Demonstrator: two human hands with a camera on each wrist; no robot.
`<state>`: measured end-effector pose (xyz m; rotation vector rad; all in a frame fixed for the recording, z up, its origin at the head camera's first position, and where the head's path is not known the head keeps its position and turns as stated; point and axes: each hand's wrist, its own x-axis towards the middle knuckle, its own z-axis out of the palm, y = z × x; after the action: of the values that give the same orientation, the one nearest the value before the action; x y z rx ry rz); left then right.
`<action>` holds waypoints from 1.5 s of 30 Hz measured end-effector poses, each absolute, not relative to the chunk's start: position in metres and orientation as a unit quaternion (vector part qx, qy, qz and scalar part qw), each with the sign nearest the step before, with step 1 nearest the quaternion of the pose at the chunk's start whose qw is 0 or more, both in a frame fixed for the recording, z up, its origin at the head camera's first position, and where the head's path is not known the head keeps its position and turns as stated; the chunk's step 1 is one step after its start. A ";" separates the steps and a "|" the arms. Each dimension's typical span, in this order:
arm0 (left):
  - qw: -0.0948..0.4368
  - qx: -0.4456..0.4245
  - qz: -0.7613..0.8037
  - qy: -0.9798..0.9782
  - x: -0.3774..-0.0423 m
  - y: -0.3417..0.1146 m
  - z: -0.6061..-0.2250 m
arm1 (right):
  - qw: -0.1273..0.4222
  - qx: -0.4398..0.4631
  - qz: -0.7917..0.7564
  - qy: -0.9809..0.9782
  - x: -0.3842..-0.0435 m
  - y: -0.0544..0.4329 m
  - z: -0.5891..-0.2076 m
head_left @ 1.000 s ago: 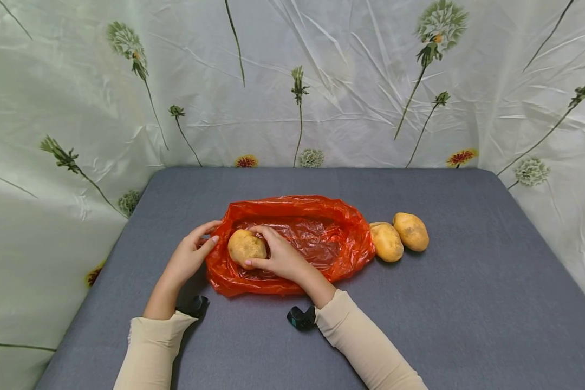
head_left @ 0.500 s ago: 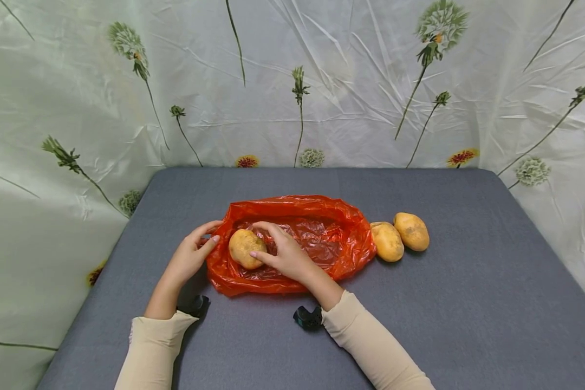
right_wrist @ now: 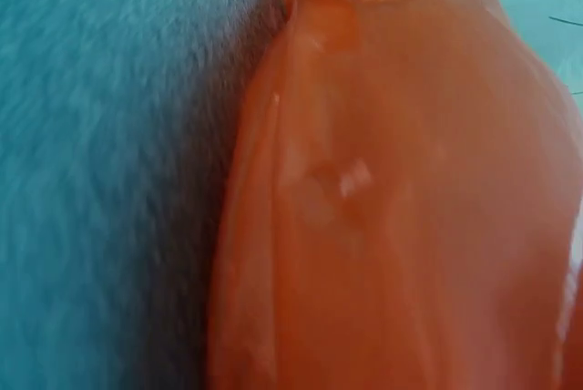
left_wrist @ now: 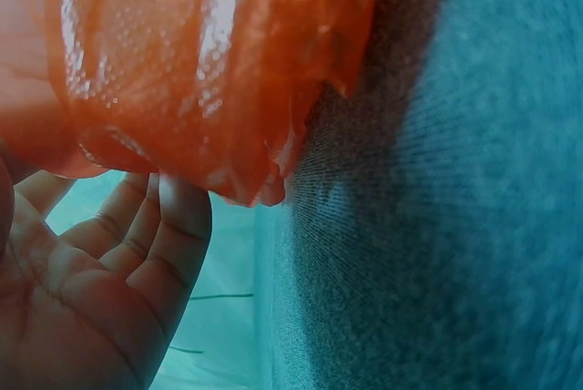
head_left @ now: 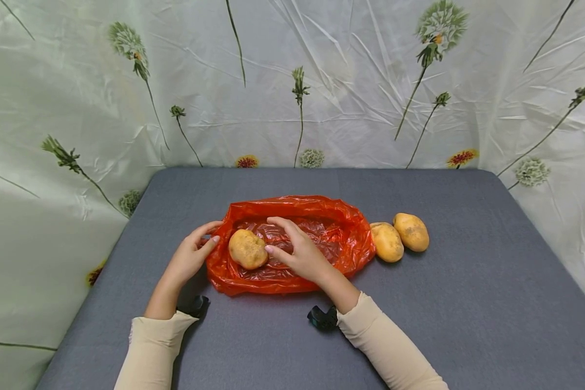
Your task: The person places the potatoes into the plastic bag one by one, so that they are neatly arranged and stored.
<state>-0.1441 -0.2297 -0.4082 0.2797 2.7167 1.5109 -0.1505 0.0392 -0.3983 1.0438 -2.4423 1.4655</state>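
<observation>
A potato (head_left: 248, 249) lies at the left end inside an opened red plastic bag (head_left: 361, 249), which is spread on the table. Just right of that potato, over the bag's mouth, my right hand (head_left: 302, 257) has thumb and fingers spread around nothing, thumb tip close by the potato's side. My left hand (head_left: 187, 257) rests its fingertips and thumb at the bag's left rim. In the left wrist view the relaxed left fingers (left_wrist: 168, 244) reach up behind the red plastic, which hides their tips. Red plastic fills most of the right wrist view and hides the right hand.
Two more potatoes, the nearer one (head_left: 387, 242) against the bag's right end and the other (head_left: 411, 232) behind it, lie on the grey cloth-covered table (head_left: 458, 303). A floral curtain (head_left: 273, 108) hangs along the back and sides.
The right hand has let go of the potato and drawn back to the right, its fingers spreading. The potato stays in the bag's left end; the left hand stays at the rim.
</observation>
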 end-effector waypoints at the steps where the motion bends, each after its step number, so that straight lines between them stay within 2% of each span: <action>1: 0.009 0.090 0.483 0.871 -0.144 -0.230 -0.408 | 0.057 0.344 0.482 -0.804 -0.151 0.041 -0.398; 21: 0.008 0.090 0.476 0.875 -0.144 -0.230 -0.408 | 0.120 0.325 0.476 -0.808 -0.154 0.087 -0.398; 30: 0.007 0.091 0.476 0.875 -0.145 -0.230 -0.410 | 0.148 0.295 0.486 -0.809 -0.135 0.103 -0.364; 45: 0.002 0.099 0.475 0.874 -0.145 -0.229 -0.410 | 0.194 0.272 0.495 -0.802 -0.136 0.138 -0.364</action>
<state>-0.1446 -0.2290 -0.4098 0.3096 2.7433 1.4917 -0.1358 0.1378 -0.3643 0.7638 -2.2493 1.3875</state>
